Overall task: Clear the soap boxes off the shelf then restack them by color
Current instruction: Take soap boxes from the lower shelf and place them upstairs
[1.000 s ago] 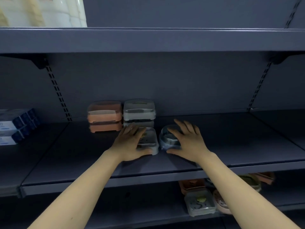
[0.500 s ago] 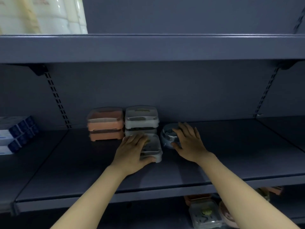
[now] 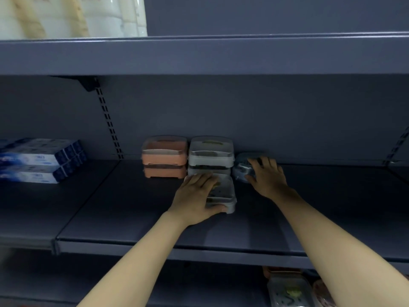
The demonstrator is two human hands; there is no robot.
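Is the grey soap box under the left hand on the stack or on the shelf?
On the shelf: grey soap box lies before the stack.

I see a dark slate-grey shelf [image 3: 132,218]. Against its back edge stand two salmon-pink soap boxes [image 3: 164,159] with clear lids, and beside them pale grey-white soap boxes [image 3: 211,154]. In front lies another pale grey box [image 3: 223,192]; the box to the right [image 3: 243,171] is blue-grey. Near the shelf's left end sit blue-and-white cartons [image 3: 39,160]. Cream-and-white packs [image 3: 70,16] fill the upper shelf.
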